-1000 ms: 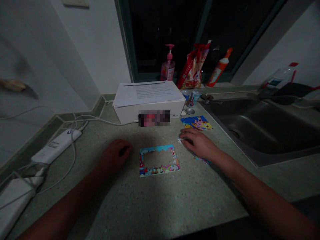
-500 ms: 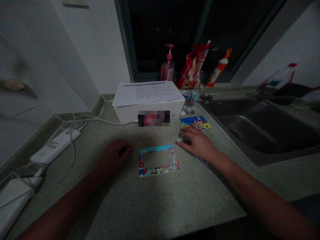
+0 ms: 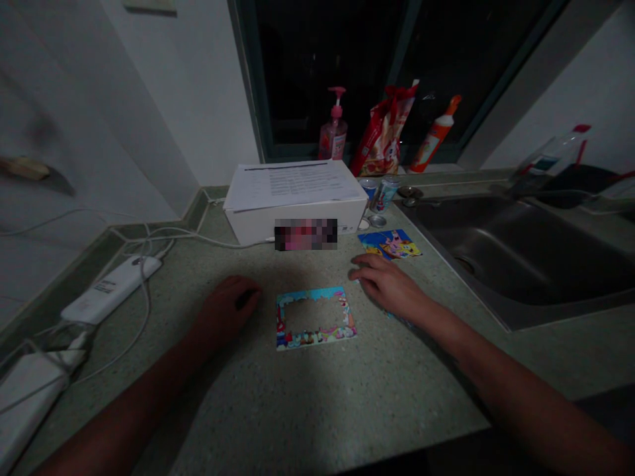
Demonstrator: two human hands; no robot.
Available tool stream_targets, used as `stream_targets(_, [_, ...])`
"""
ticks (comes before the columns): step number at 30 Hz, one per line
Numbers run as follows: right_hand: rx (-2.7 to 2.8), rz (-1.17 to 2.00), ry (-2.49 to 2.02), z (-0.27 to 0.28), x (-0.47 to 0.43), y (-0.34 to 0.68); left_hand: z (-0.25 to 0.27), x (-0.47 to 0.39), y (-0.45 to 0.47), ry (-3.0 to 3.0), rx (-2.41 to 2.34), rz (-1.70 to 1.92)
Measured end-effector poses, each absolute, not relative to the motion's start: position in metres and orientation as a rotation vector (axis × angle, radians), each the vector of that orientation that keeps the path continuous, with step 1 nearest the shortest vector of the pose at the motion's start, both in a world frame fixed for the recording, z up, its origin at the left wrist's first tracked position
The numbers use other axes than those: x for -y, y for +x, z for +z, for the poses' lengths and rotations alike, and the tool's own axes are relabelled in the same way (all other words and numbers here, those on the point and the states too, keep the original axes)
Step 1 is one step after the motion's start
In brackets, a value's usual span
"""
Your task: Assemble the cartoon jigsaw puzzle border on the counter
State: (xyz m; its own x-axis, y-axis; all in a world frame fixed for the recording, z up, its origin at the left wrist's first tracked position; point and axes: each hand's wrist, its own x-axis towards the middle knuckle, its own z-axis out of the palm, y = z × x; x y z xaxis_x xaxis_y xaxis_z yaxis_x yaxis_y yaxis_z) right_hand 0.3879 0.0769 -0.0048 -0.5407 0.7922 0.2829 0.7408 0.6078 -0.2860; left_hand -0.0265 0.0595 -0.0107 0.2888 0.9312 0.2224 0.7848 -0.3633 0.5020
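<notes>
On the countertop lies a rectangular jigsaw border [image 3: 317, 339], colourful, with a jagged inner edge around bare counter. My left hand [image 3: 229, 302] rests to its left, apart from it, fingers curled toward the thumb with nothing visible in them. Beyond the border's upper right corner, my right hand [image 3: 389, 281] is closed at the fingertips on a small puzzle piece [image 3: 356, 281], of which only a pale sliver shows. Some colourful pieces [image 3: 389, 315] are partly hidden under that hand. Just beyond its fingers lies a bright cartoon picture card [image 3: 390, 243].
A white box [image 3: 258, 225] with printed paper on top stands at the back, a blurred-out object before it. Cans [image 3: 385, 193] stand beside it. The sink [image 3: 526, 251] is on the right; power strips [image 3: 112, 289] and cables lie left. Bottles and a red bag stand by the window.
My right fingers have closed over the puzzle piece, which showed more between them before. The left hand and the jigsaw border have stayed put.
</notes>
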Motion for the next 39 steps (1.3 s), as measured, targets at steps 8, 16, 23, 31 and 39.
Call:
stream_targets(8, [2.382,0.206,-1.295,-0.0051,-0.0769,0.3899,-0.0107,-0.0598,-0.0265,2.265,-1.562,0.698])
stream_targets(16, [2.401,0.217,-1.374,-0.0020,-0.0758,0.3920,-0.0146,-0.0609,-0.0283,2.281,-1.543,0.719])
stream_targets(23, [2.430,0.226,-1.304,-0.0040,-0.0769,0.3934,-0.0128,-0.0594,-0.0275,2.276,-1.534,0.732])
stream_targets(31, [2.380,0.202,-1.371,-0.0021,-0.0765,0.3935,-0.0135,-0.0599,-0.0280,2.269,-1.531,0.741])
stream_targets(39, [2.390,0.228,-1.377,-0.0005,-0.0750,0.3900,-0.0113,-0.0598,-0.0271,2.258,-1.555,0.713])
